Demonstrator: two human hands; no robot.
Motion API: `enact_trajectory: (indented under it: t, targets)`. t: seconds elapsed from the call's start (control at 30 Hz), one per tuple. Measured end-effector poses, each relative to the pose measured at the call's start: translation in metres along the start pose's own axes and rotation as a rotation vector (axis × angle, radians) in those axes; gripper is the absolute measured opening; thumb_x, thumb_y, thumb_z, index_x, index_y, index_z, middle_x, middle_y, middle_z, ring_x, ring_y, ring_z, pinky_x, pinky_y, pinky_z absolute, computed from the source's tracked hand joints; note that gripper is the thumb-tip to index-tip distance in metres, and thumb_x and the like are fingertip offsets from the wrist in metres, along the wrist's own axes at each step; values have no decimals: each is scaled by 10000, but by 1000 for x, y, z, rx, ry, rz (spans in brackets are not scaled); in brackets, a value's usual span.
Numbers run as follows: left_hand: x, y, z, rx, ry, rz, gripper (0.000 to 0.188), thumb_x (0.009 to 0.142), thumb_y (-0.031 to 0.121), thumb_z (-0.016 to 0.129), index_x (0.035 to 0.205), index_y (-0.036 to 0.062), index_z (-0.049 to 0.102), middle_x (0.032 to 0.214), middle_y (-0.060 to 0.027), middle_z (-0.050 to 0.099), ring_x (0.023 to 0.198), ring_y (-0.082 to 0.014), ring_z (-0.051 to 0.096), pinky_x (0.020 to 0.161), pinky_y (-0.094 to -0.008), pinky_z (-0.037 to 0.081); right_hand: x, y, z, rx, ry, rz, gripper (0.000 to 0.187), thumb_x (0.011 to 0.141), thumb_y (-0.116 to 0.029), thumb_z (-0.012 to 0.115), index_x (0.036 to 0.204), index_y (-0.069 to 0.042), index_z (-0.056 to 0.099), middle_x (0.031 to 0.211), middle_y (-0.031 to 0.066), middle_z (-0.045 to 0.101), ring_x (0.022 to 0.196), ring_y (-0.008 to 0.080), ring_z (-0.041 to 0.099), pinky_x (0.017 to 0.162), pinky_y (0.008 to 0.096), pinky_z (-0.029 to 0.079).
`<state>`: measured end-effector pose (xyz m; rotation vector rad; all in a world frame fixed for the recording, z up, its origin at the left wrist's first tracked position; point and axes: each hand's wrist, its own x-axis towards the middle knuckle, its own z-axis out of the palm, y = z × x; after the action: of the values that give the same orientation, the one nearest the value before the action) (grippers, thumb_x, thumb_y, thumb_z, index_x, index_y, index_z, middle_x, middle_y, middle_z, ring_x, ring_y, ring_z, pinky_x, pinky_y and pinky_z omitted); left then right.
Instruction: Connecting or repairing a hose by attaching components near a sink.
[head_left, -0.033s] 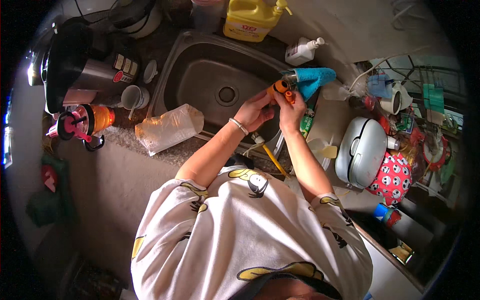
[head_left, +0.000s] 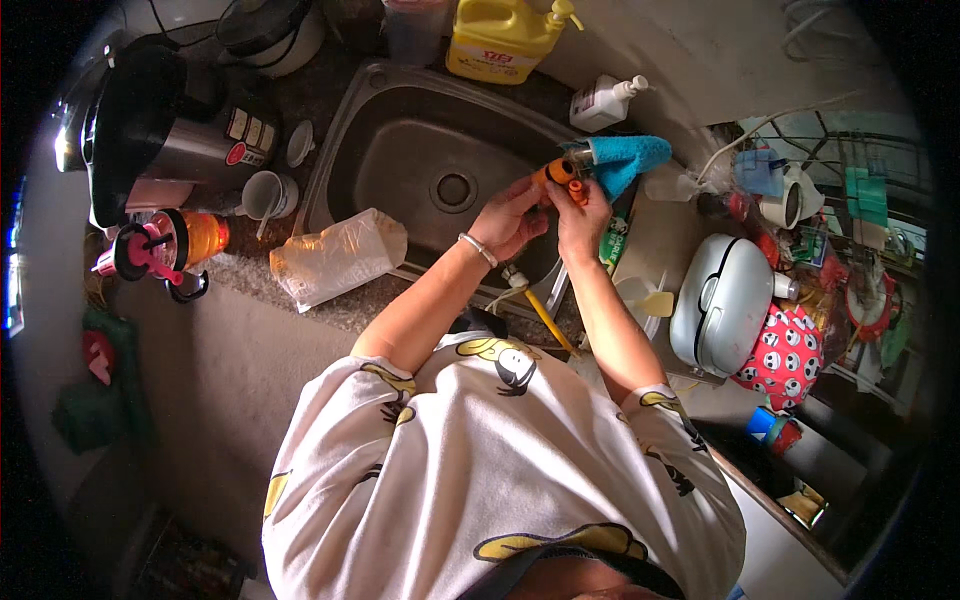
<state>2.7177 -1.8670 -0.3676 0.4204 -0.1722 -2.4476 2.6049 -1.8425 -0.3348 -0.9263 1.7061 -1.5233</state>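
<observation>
Over right end of stainless-steel sink: holding orange plastic fitting in clamped fingers of left hand and right hand. Judged light, stiff, slippery if wet; best gripped around body.

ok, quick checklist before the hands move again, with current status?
1. Left hand has a grip on the orange fitting: ok, fingers at its side.
2. Right hand has the small orange piece: ok, at the fingertips.
3. Orange parts separate: cannot tell, they overlap in this view.
4. Left wrist bare: not ok, pale bracelet on it.
5. Plastic bag clear of the sink: not ok, it overlaps the near-left rim in view.
6. Drain unplugged: cannot tell, its centre is too dark.
</observation>
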Motion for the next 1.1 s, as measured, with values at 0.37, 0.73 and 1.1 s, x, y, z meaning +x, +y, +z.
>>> enact_trajectory:
  t: [0.37,0.73,1.1]
  targets:
    - [40,10,-13,-76,74,125,273,868,150,530,1100,28,454,877,-79,571,729,-163,591,661,-286,526,0,-54,-32,-324,7,-542,168,703,-8,677,759,-23,519,898,88,573,783,159,530,675,252,429]
    - [29,20,-3,-53,106,159,281,830,77,573,1082,15,465,889,-79,563,669,-153,591,638,-273,533,32,-70,-47,-505,21,-700,142,740,-24,661,857,4,587,889,70,569,800,143,538,699,247,436]
    - [-12,13,6,331,174,409,436,678,-11,705,1060,1,496,941,-68,540,811,-150,570,698,-252,507,-1,-31,-16,-13,-167,217,225,751,-189,693,868,-12,617,689,13,590,501,58,511,417,183,416]
